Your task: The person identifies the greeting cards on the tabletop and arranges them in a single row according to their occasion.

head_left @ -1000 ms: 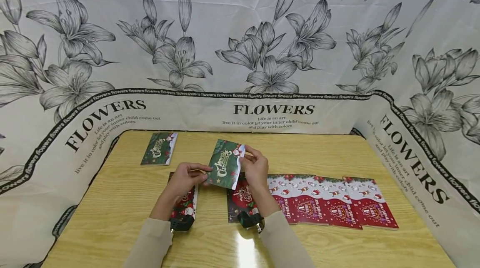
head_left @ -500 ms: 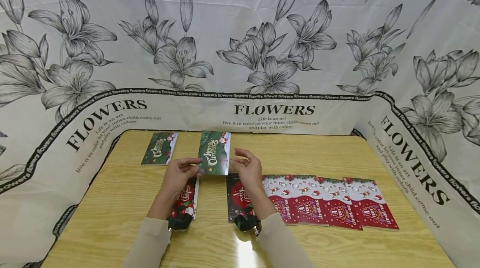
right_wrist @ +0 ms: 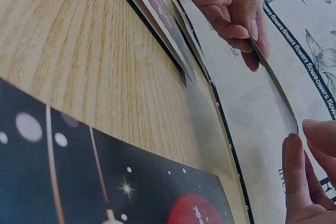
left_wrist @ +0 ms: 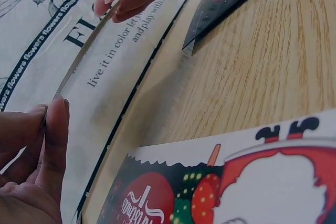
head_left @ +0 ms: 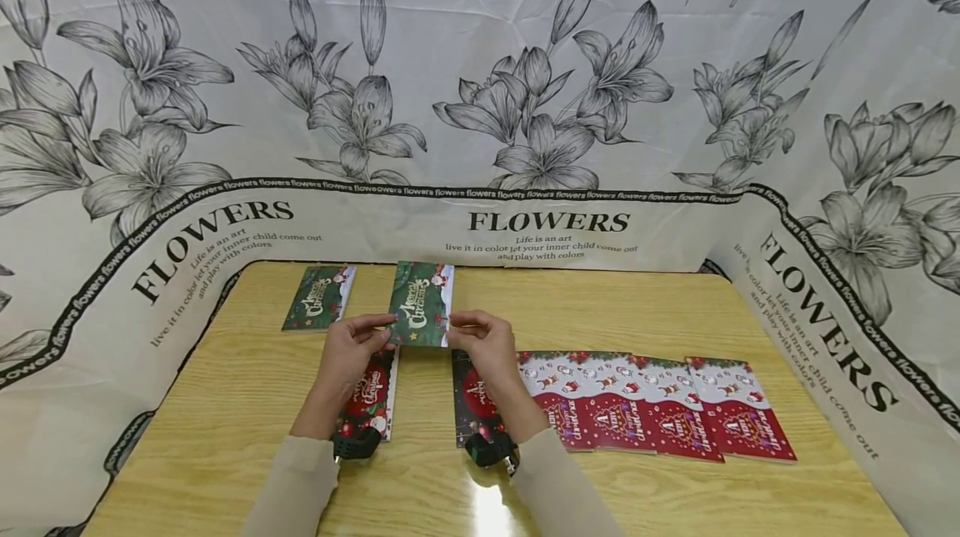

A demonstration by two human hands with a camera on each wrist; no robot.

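Note:
A green Christmas card [head_left: 422, 303] with gold lettering is held above the table between both hands. My left hand [head_left: 352, 358] pinches its left edge between thumb and fingers, while my right hand [head_left: 487, 349] pinches the right edge. Seen from the left wrist, the card [left_wrist: 84, 53] appears almost edge-on, clear of the tabletop. Beneath the left hand lies a dark card with a Santa picture [head_left: 378, 404], partly covered by the wrist. Under the right hand is a black card with a red circle [head_left: 468, 395], also partly covered.
Another green card [head_left: 318, 298] lies at the table's back left. Several red and white Christmas cards [head_left: 615, 420] lie in an overlapping row on the right, on the wooden table [head_left: 600, 303]. Flower-printed cloth [head_left: 360, 120] surrounds the table's back and sides.
The green card has moved left and straightened. My right hand came off its right edge half a second ago and now pinches it again; the left hand has kept its grip.

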